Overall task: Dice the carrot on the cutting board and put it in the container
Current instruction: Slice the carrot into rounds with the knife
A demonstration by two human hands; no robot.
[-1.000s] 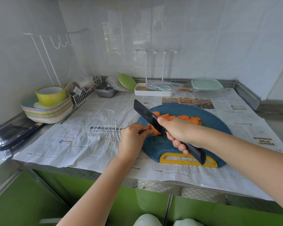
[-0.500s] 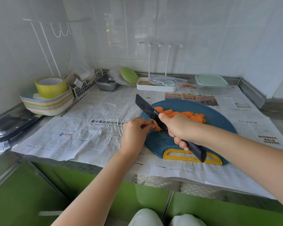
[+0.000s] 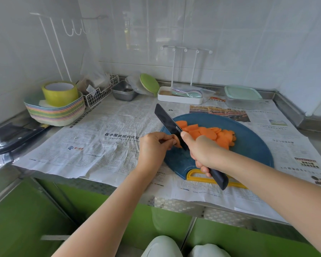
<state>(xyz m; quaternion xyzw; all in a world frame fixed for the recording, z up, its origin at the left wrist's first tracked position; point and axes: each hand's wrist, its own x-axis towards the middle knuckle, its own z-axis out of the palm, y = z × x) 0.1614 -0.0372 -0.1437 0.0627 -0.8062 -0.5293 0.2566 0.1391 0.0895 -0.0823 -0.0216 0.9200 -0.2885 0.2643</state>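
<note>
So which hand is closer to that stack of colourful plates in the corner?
The left. The left hand sits at the cutting board's left edge, on the side facing the stack of plates. The right hand grips the knife over the board, farther away.

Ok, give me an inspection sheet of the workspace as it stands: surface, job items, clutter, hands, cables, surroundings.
Surface: steel counter covered in newspaper.
Job's things: round blue cutting board holding orange carrot slices; clear container with mint lid at the back, shut.
Clutter: stack of pastel plates, yellow tape roll, white wire basket, steel trays, black-handled knife at the left.
Grippers: left hand pinches a carrot end piece; right hand keeps its grip on the black knife.
Cables: nothing seen.
Surroundings: white tiled walls, green cabinet fronts.
</note>
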